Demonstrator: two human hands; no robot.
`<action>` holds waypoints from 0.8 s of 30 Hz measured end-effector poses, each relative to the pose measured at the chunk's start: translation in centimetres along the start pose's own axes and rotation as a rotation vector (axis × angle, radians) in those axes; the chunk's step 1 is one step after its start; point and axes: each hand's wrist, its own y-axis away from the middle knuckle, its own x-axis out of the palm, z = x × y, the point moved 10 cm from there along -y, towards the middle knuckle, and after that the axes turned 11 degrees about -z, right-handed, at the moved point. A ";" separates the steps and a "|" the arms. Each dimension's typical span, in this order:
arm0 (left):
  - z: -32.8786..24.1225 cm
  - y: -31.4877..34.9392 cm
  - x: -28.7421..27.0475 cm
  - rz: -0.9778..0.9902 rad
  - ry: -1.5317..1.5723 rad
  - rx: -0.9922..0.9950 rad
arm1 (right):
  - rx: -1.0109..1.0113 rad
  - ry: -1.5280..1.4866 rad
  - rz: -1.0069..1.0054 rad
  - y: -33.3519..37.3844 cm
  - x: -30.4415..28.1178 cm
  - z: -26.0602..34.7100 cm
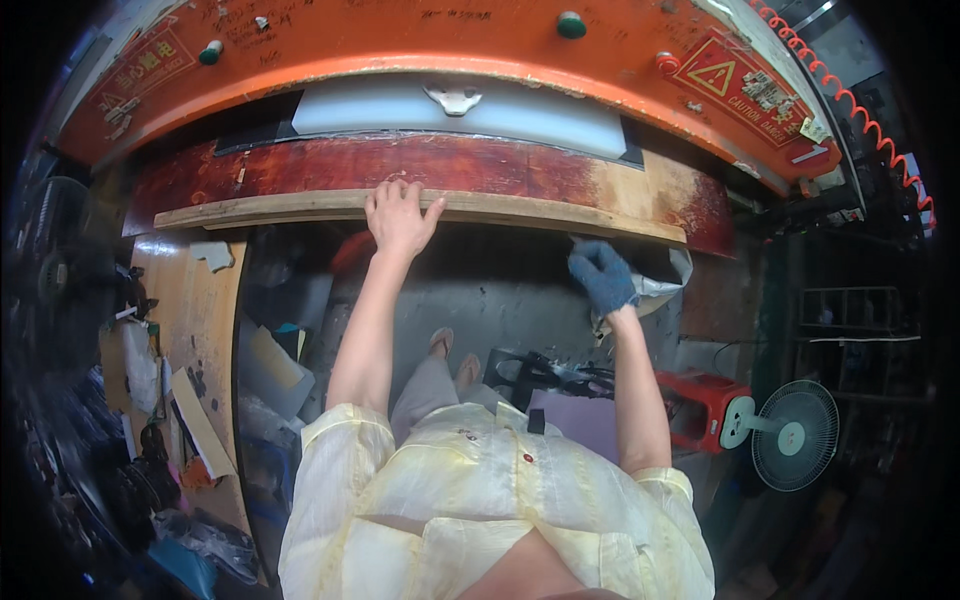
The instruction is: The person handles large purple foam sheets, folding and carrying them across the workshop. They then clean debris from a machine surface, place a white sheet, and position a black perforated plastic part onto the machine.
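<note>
My bare left hand (401,215) lies over the wooden strip (300,205) along the near edge of a dark red board (340,165). Its fingers are stretched forward on the board and the thumb is spread. My right hand (603,278), in a blue knitted glove, is just below the strip's right part with its fingers curled. What those fingers hold, if anything, I cannot make out. Beside the glove hangs a whitish bag (668,285). Beyond the board, a thick white slab (370,108) lies under the machine, with a small pale, irregular piece (453,98) on it.
An orange machine beam (480,45) with green and red buttons spans the far side. A wooden side table (200,290) with scraps stands at left. At right are a red stool (700,400), a small fan (795,435) and a coiled orange hose (850,100).
</note>
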 end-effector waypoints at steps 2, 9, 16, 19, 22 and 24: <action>0.2 1.5 -1.4 0.026 0.003 0.011 | 0.027 0.083 -0.008 -0.6 1.1 1.6; 3.1 5.3 -2.8 0.130 0.259 -0.067 | -0.329 0.388 -0.156 -5.5 7.0 13.4; 1.8 11.3 -6.3 0.074 0.351 0.107 | -0.113 0.786 -0.025 -7.8 18.7 16.7; 0.7 12.4 -7.0 0.139 0.392 0.162 | 0.041 0.948 0.023 -7.4 21.2 14.9; 0.1 12.7 -7.8 0.166 0.486 0.170 | 0.088 0.887 -0.005 -7.6 21.7 14.3; 0.1 12.7 -7.9 0.198 0.542 0.162 | 0.093 0.921 0.017 -8.0 21.7 13.9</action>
